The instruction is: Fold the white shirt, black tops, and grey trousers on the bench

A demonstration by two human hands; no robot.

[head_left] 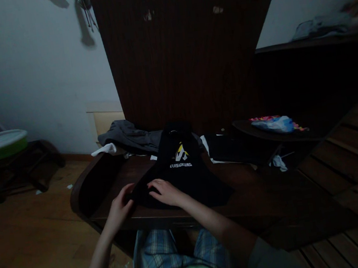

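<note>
A black garment point(185, 183) with a yellow and white print and white lettering lies spread over a dark wooden desk point(258, 194) in front of me. At its left edge is my left hand point(122, 207), with thumb and fingers apart and the cloth's edge between or beside them. My right hand point(166, 192) rests on the lower left part of the garment, its fingers lightly bent and apart. The room is dim, so exact contact of the left fingertips is hard to see.
Behind the garment lie a grey cloth point(130, 135) and a white cloth point(104, 150). To the right are a dark flat item point(228, 147) and a raised shelf point(242, 130) bearing a blue-white plastic packet point(275, 124). A green tub point(1, 147) stands at far left.
</note>
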